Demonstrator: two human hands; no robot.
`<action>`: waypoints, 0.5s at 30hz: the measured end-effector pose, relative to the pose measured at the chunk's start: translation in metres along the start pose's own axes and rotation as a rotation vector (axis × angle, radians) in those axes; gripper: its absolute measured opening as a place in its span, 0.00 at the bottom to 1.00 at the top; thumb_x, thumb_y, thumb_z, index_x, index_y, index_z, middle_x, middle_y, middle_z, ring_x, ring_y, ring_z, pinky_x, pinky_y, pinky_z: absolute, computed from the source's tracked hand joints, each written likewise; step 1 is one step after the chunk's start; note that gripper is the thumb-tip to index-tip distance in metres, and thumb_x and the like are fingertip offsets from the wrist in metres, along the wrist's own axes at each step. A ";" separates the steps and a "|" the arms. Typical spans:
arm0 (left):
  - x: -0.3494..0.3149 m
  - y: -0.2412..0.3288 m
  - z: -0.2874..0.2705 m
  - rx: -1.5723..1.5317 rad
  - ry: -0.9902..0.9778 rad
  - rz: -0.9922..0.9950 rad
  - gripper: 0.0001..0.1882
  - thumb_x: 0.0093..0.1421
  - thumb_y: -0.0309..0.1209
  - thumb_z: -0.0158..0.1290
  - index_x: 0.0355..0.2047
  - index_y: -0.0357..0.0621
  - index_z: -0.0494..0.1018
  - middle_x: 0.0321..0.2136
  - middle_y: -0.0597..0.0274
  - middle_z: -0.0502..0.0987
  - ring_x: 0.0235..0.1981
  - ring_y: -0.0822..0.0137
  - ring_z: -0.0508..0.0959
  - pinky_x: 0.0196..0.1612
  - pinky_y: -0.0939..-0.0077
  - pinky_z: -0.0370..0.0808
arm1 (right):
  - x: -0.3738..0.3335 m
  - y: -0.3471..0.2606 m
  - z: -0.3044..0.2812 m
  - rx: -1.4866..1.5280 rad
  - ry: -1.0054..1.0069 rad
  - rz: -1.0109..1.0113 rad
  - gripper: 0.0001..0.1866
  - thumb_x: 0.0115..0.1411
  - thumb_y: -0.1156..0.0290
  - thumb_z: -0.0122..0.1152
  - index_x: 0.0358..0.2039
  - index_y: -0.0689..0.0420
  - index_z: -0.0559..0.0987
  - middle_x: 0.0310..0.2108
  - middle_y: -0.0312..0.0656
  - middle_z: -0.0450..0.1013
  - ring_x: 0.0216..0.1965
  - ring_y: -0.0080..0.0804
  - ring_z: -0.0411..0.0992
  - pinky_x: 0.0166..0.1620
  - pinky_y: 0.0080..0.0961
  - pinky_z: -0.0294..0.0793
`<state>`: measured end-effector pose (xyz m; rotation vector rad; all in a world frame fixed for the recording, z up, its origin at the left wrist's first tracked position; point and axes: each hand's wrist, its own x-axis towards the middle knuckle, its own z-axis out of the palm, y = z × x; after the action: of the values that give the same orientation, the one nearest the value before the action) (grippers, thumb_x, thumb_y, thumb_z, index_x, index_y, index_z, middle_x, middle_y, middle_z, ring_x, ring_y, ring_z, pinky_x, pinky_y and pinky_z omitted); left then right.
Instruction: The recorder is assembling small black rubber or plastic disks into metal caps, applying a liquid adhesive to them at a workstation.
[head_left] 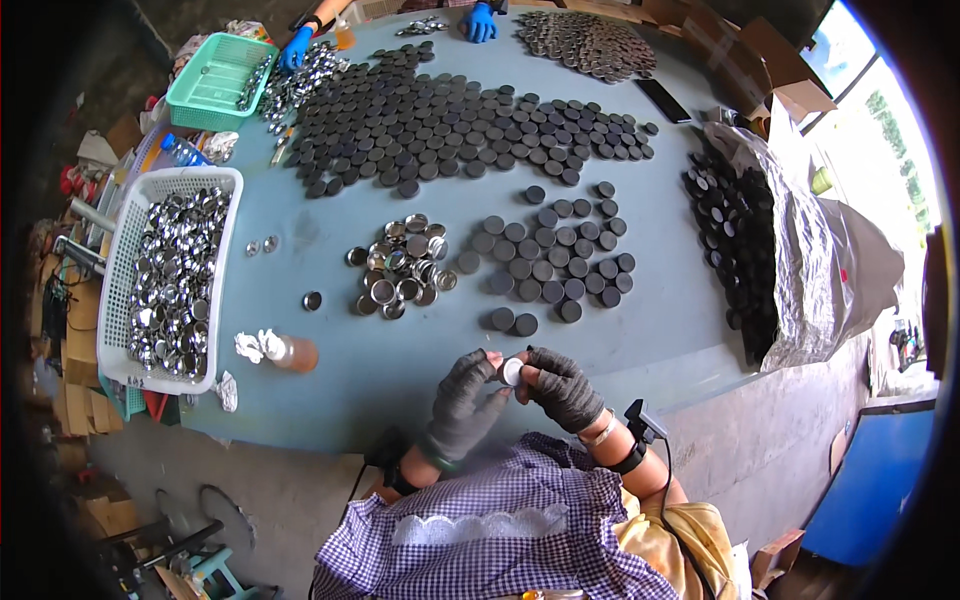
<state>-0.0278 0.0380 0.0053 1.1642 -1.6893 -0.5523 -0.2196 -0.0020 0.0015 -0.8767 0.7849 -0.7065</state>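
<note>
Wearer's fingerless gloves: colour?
Left fingerless glove and right fingerless glove: both dark grey, best seen in the head view.

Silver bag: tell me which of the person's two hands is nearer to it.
Right. The right hand is left of the silver bag and closer to the person's body; the left hand is farther left, beyond the right one.

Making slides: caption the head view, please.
The left hand and right hand hold a pale disc near dark discs.
</note>
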 end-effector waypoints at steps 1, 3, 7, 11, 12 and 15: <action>-0.005 -0.001 0.000 -0.073 -0.008 -0.061 0.27 0.50 0.18 0.62 0.51 0.39 0.71 0.47 0.51 0.75 0.46 0.57 0.78 0.48 0.68 0.76 | -0.001 0.002 0.003 0.081 -0.019 0.037 0.20 0.61 0.58 0.62 0.45 0.61 0.75 0.33 0.37 0.73 0.32 0.24 0.70 0.38 0.24 0.70; -0.011 -0.002 -0.002 -0.144 -0.009 -0.125 0.27 0.50 0.17 0.62 0.51 0.39 0.71 0.47 0.51 0.76 0.45 0.58 0.78 0.47 0.68 0.77 | -0.002 0.003 0.008 0.160 -0.044 0.079 0.21 0.61 0.57 0.62 0.45 0.61 0.75 0.33 0.37 0.73 0.31 0.23 0.69 0.38 0.23 0.69; -0.015 0.002 -0.004 -0.218 0.008 -0.135 0.27 0.50 0.16 0.61 0.52 0.39 0.70 0.47 0.52 0.76 0.45 0.60 0.78 0.48 0.68 0.76 | -0.002 0.000 0.019 0.287 -0.053 0.147 0.20 0.61 0.57 0.62 0.44 0.61 0.75 0.33 0.37 0.73 0.30 0.23 0.68 0.37 0.23 0.69; -0.018 0.003 -0.005 -0.242 -0.005 -0.203 0.27 0.51 0.16 0.61 0.52 0.38 0.69 0.47 0.52 0.76 0.45 0.61 0.78 0.48 0.69 0.76 | -0.001 -0.001 0.020 0.246 -0.076 0.136 0.19 0.62 0.58 0.61 0.43 0.61 0.75 0.32 0.37 0.73 0.30 0.23 0.67 0.37 0.24 0.69; -0.016 0.003 -0.005 -0.243 -0.003 -0.206 0.27 0.51 0.16 0.61 0.52 0.38 0.69 0.47 0.52 0.76 0.45 0.61 0.78 0.48 0.69 0.76 | -0.001 0.000 0.018 0.244 -0.075 0.140 0.19 0.62 0.58 0.61 0.43 0.61 0.75 0.32 0.37 0.73 0.30 0.23 0.67 0.37 0.24 0.69; -0.011 0.005 -0.006 -0.233 0.012 -0.157 0.26 0.51 0.18 0.62 0.52 0.38 0.70 0.46 0.54 0.77 0.44 0.62 0.78 0.48 0.69 0.76 | -0.001 0.006 0.010 0.196 -0.105 0.107 0.19 0.64 0.61 0.57 0.49 0.62 0.74 0.34 0.37 0.74 0.33 0.23 0.71 0.39 0.22 0.72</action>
<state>-0.0241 0.0505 0.0070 1.1325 -1.4859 -0.8154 -0.2105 0.0053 0.0012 -0.6836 0.6522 -0.6263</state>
